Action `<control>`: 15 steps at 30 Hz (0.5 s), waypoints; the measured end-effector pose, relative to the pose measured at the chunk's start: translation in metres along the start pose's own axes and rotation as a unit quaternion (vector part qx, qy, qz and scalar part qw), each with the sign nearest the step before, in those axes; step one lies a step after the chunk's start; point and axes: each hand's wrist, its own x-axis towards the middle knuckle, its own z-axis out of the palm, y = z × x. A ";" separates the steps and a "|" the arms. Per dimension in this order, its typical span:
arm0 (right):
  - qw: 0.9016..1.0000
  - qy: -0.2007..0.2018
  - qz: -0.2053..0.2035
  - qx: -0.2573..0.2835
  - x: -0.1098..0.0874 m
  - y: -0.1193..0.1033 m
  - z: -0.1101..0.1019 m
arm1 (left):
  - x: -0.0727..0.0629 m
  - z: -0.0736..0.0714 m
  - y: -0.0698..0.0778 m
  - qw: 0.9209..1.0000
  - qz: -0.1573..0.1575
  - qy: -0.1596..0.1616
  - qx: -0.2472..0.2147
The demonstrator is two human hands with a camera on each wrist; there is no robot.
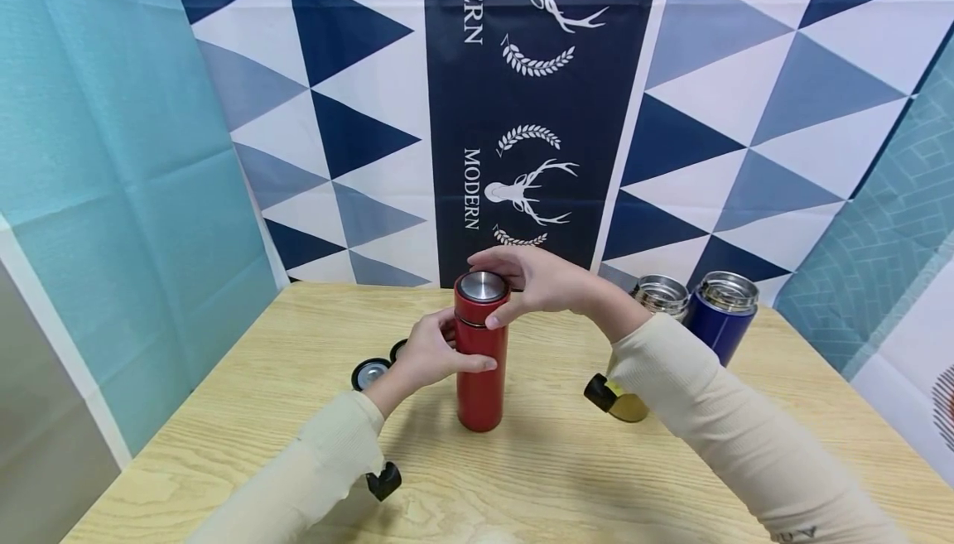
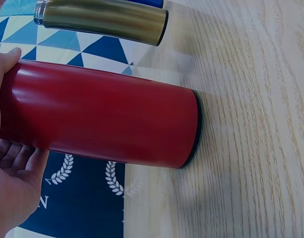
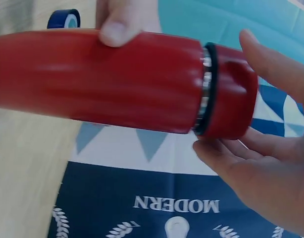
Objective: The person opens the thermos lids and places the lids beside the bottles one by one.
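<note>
A tall red vacuum flask (image 1: 480, 391) stands upright on the wooden table. My left hand (image 1: 428, 353) grips its body, the thumb across the front and the fingers round the far side. At the top, my right hand (image 1: 532, 283) holds the red lid (image 3: 231, 91) between thumb and fingers. The lid has a steel disc on top. Between lid and body, the right wrist view shows a strip of shiny metal neck and a dark ring. The flask's base (image 2: 191, 129) is black-edged.
Right of the flask stand a gold flask (image 2: 102, 20) and a blue flask (image 1: 719, 320), both lidless with bare steel necks. Left of it, partly behind my left hand, lie two round lids, one a dark-rimmed lid (image 1: 370, 373). A patterned cloth (image 1: 365, 113) hangs behind the table.
</note>
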 end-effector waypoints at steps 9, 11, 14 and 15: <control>0.993 0.026 0.002 0.119 -0.004 0.031 0.010 | -0.002 -0.001 0.001 1.000 -0.005 0.006 0.006; 0.989 0.028 0.002 0.143 -0.005 0.035 0.013 | -0.002 -0.001 0.002 1.000 -0.004 0.006 0.007; 0.985 0.041 0.003 0.167 -0.005 0.041 0.016 | -0.003 -0.001 0.002 1.000 -0.003 0.005 0.007; 0.984 0.047 0.003 0.172 -0.005 0.042 0.018 | -0.003 -0.001 0.002 1.000 -0.003 0.005 0.007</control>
